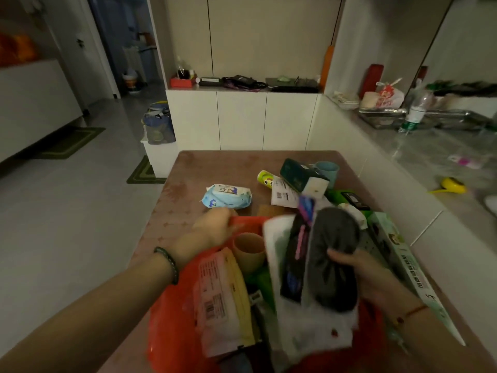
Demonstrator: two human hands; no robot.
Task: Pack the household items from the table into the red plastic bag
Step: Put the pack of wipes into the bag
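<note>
Dim kitchen, brown table (172,211): red plastic bag (172,300) at near edge, rim pinched wide by left hand (215,224); right hand (368,278) clasps dark grey rolled cloth (333,251) over mouth, presumably for loading; blue wet-wipes pack (227,196) unpacked beyond.

Red plastic bag (172,300) open, stuffed; wipes pack (227,196) on table.

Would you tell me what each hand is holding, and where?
The left hand grips the red plastic bag at its far rim. The right hand holds a dark grey bundle by its near end.
</note>
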